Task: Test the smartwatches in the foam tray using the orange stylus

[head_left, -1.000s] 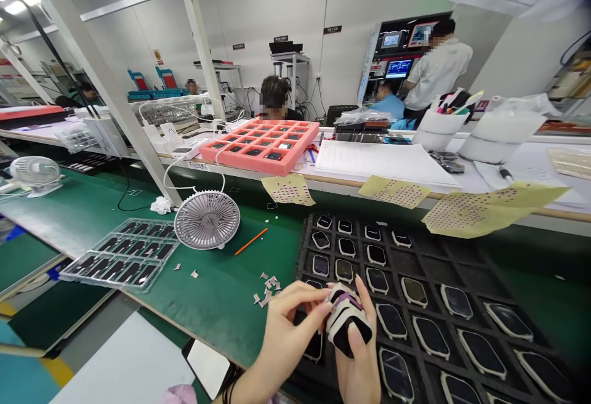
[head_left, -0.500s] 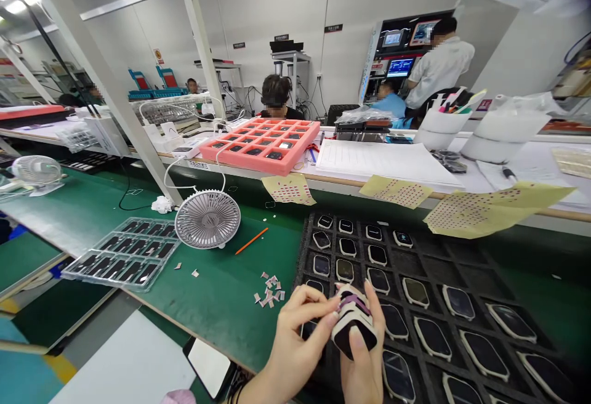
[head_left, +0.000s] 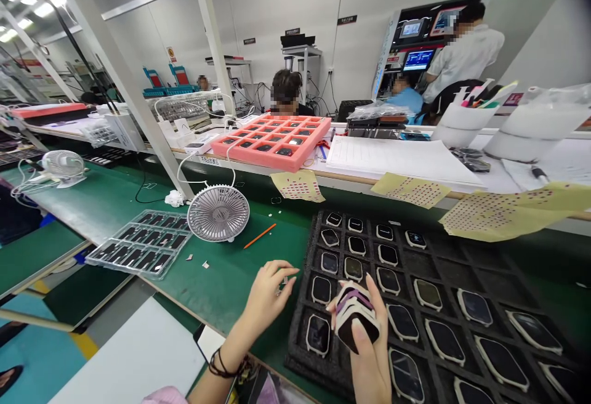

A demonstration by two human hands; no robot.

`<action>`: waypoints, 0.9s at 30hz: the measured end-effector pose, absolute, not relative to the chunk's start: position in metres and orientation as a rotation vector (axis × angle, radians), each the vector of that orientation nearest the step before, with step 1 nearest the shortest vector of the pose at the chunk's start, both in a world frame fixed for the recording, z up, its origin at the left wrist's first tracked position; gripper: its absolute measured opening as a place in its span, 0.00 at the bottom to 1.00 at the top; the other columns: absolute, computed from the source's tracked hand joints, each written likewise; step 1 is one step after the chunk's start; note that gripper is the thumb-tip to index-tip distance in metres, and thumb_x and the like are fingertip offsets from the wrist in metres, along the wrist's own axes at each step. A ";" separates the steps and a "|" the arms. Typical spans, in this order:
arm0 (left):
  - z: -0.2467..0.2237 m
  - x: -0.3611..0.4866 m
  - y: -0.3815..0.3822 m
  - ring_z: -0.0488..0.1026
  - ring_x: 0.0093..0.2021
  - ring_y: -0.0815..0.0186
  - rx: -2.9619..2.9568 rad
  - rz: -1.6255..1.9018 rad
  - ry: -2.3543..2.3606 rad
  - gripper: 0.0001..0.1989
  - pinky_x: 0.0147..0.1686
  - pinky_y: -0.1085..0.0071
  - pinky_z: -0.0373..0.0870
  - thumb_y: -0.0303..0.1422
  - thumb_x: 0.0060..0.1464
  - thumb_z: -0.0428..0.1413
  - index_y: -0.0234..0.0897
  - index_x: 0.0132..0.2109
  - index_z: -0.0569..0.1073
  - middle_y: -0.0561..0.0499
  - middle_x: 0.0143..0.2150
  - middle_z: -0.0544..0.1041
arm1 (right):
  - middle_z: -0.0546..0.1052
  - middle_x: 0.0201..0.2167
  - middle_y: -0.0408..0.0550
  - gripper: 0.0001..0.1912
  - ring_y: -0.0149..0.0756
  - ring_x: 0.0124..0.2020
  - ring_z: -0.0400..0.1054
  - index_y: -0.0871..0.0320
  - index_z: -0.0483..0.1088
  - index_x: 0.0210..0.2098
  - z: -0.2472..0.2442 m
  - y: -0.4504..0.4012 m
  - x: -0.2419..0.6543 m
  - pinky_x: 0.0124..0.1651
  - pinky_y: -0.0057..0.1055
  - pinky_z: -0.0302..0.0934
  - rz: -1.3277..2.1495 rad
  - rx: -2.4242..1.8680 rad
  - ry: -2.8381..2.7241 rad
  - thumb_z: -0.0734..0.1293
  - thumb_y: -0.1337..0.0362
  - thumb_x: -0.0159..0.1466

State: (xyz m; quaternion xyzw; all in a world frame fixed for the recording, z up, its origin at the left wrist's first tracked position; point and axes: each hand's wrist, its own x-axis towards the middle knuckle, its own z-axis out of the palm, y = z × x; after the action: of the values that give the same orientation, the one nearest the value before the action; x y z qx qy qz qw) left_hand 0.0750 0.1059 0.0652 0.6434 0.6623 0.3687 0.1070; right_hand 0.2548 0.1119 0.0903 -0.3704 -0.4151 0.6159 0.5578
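Observation:
My right hand point(head_left: 372, 336) grips a small stack of smartwatch cases point(head_left: 357, 316), pale-rimmed with purple and black bands between them. Its thumb presses the black face of the nearest one. To the left, my left hand point(head_left: 270, 293) hovers over the green mat with thumb and forefinger apart. Between and behind those fingertips small pale tabs point(head_left: 285, 281) show in part, mostly covered by the hand. Beneath and right of the stack lies a black foam tray point(head_left: 418, 263) holding many watches in its cells, such as a watch point(head_left: 318, 335) near its left edge.
A round grey fan point(head_left: 218, 213) stands on the mat beside an orange stick point(head_left: 260, 236). Left of it is a clear tray point(head_left: 159, 268) of black parts. Two loose tabs point(head_left: 205, 265) lie nearby. A pink foam tray point(head_left: 295, 161) sits on the shelf; other people are beyond.
My left hand has let go of the stack and moved left to the pale tabs. My right hand still grips the stack. The view has shifted slightly.

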 end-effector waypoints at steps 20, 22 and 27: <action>0.126 0.070 0.099 0.74 0.39 0.65 2.622 0.999 1.494 0.13 0.43 0.66 0.63 0.32 0.65 0.45 0.41 0.42 0.74 0.48 0.37 0.80 | 0.74 0.31 0.50 0.22 0.34 0.22 0.62 0.58 0.70 0.50 0.111 0.137 0.262 0.22 0.27 0.49 2.329 -0.578 -0.552 0.62 0.52 0.61; 0.146 0.080 0.094 0.75 0.37 0.66 2.798 0.999 1.305 0.11 0.45 0.67 0.63 0.30 0.64 0.46 0.41 0.44 0.73 0.50 0.36 0.80 | 0.73 0.28 0.47 0.20 0.34 0.22 0.63 0.59 0.71 0.47 0.110 0.137 0.262 0.21 0.26 0.49 2.441 -0.512 -0.578 0.63 0.53 0.60; 0.159 0.088 0.098 0.75 0.40 0.66 2.924 0.972 1.142 0.11 0.45 0.68 0.61 0.25 0.63 0.46 0.38 0.46 0.72 0.48 0.39 0.81 | 0.70 0.20 0.44 0.16 0.33 0.20 0.63 0.61 0.71 0.30 0.107 0.133 0.261 0.20 0.24 0.47 2.614 -0.352 -0.617 0.65 0.52 0.59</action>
State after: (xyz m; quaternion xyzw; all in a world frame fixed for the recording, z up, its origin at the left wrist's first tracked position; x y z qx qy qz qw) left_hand 0.0884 0.0983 0.1591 0.8875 0.3467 0.2950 -0.0721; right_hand 0.2606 0.1327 0.1065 -0.1269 -0.2224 0.9426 0.2145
